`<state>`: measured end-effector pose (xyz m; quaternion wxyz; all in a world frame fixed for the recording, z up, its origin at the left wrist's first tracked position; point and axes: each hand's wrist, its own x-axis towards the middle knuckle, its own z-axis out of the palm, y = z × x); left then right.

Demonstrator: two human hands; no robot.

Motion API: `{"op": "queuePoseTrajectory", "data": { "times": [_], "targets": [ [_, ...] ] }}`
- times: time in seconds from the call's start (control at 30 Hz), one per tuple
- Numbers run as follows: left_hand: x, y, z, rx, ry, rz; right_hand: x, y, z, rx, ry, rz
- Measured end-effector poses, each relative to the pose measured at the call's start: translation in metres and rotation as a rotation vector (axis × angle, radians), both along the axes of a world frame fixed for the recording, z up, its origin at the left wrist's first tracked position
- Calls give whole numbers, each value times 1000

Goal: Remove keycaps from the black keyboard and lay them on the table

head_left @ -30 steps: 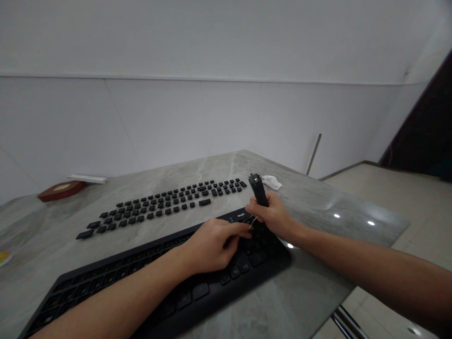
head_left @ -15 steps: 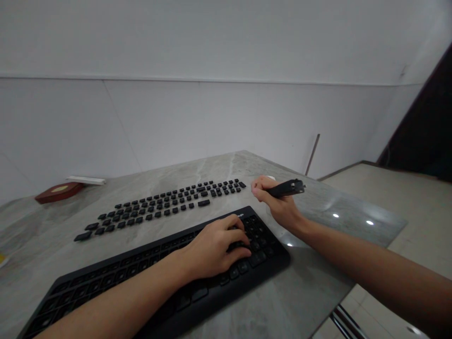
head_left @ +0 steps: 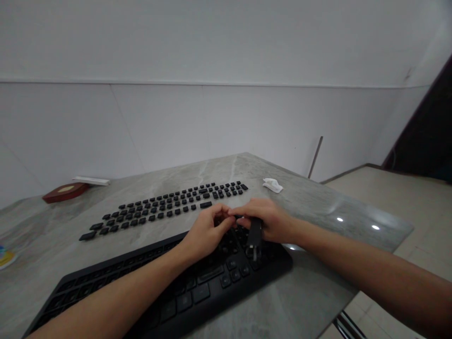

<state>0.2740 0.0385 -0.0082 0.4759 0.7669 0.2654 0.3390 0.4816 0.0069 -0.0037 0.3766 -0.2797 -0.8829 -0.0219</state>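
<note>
A black keyboard (head_left: 169, 308) lies at a slant on the table under my hands, many of its key positions bare of caps. Over its right part, my left hand (head_left: 205, 230) has thumb and fingers pinched together; whatever is between them is too small and hidden to make out. My right hand (head_left: 270, 219) is closed around a slim black tool (head_left: 254, 235), whose far end points down toward the keyboard. The fingertips of both hands meet just above the keys. Loose black keycaps (head_left: 169, 206) are laid out in rows behind the keyboard.
A crumpled white tissue (head_left: 272, 184) lies right of the keycaps. At the back left are a dark red box (head_left: 65, 192) and a white strip (head_left: 92, 181). A colourful item (head_left: 5, 257) shows at the left edge. The grey table (head_left: 318, 278) ends at the right above a tiled floor.
My right hand has come left and down with the black tool, from beside the keyboard to my left hand, uncovering the tissue. My left hand has risen slightly off the keys into a pinch.
</note>
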Motion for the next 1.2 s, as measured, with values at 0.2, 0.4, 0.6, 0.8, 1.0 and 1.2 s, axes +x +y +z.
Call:
{"op": "queuePoseTrajectory", "data": {
  "times": [0.2,0.4,0.6,0.8,1.0,1.2],
  "targets": [
    [0,5,4,-160,10,-12,-3,5,-2,52,25,60],
    [0,7,6,-198,5,30,-2,1,3,-46,48,33],
    [1,10,1,-232,-59,109,-4,8,10,-566,262,-282],
    [2,14,-2,-270,-117,186,-1,61,24,-985,377,-495],
    [1,12,-1,-257,-137,225,-11,89,6,-1149,304,-491],
    [1,12,-2,-251,-127,225,-12,91,-9,-1072,291,-532]
  ]
}}
